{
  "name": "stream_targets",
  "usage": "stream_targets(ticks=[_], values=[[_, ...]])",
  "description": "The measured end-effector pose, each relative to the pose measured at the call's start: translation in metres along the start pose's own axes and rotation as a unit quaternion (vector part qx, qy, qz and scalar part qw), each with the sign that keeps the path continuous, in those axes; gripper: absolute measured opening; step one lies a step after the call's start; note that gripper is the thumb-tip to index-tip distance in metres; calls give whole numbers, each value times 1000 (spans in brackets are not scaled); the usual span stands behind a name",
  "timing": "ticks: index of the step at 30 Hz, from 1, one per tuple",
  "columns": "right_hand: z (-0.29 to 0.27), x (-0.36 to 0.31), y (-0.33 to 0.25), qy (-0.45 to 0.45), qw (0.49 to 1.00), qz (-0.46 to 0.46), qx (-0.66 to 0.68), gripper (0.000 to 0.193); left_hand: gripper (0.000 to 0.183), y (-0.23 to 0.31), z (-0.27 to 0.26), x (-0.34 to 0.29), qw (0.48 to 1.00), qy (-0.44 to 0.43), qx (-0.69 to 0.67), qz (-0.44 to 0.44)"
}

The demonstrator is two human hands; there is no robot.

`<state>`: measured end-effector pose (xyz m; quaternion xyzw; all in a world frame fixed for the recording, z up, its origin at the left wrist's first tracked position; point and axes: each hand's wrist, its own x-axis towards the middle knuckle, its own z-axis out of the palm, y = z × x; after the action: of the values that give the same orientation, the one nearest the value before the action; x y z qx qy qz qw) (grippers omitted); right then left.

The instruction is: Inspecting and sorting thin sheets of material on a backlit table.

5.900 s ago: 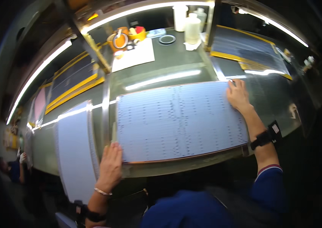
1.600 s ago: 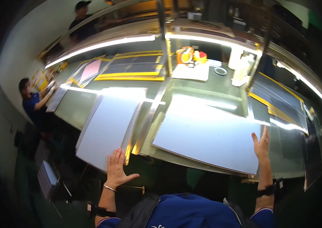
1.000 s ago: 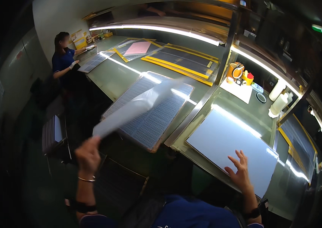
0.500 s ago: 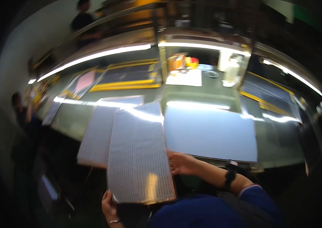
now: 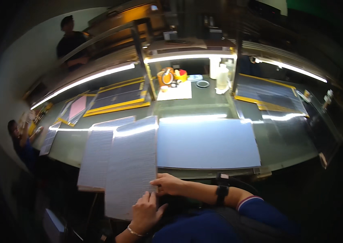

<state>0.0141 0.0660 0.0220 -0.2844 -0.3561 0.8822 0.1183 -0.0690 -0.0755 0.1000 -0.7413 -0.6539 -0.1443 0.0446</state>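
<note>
A thin, flat grey panel [image 5: 131,170] with fine lines across its face is tilted in front of me, its far end over the bench. My right hand [image 5: 169,184] pinches the panel's right edge. Near the lower right corner, my left hand [image 5: 145,211] has its fingers stretched out against the panel's face, with the thumb apart. Partly behind this panel, on the left, lies a similar grey panel [image 5: 92,162]. To the right, a large pale blue sheet [image 5: 208,143] lies flat on the bench.
The green bench [image 5: 171,109] holds yellow-framed dark screens [image 5: 116,97] at left and others [image 5: 266,93] at right. A white bottle [image 5: 222,77], tape roll [image 5: 167,77] and white paper [image 5: 175,91] stand at the back. One person [image 5: 70,42] is beyond the bench, another [image 5: 23,139] far left.
My left hand has left the panel's lower left corner and now rests on its face at the lower right. The view has shifted; my right hand still grips the right edge.
</note>
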Motion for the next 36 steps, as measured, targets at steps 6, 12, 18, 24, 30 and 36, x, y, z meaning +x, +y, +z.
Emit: stream_targets(ticks=[6,12,18,24,30,36], values=[[-3,-12,6,-48,994,29,98,30,28,-3,10,-9,997,-42,-32,-60],[0,-23,-9,-141,982,45,119,36,16,-9,20,-9,999,-14,-37,-27],[-12,-18,4,-43,999,-27,-4,25,17,-13,10,-1,985,7,-144,-97],[-19,-20,3,-44,996,-72,-13,19,22,-34,6,16,954,-21,-277,-110],[-10,-16,-6,18,991,-107,-75,16,23,-40,-2,79,983,-149,-105,-26],[-52,4,-43,17,999,-21,-20,14,19,-61,1,107,958,-128,-250,-62]])
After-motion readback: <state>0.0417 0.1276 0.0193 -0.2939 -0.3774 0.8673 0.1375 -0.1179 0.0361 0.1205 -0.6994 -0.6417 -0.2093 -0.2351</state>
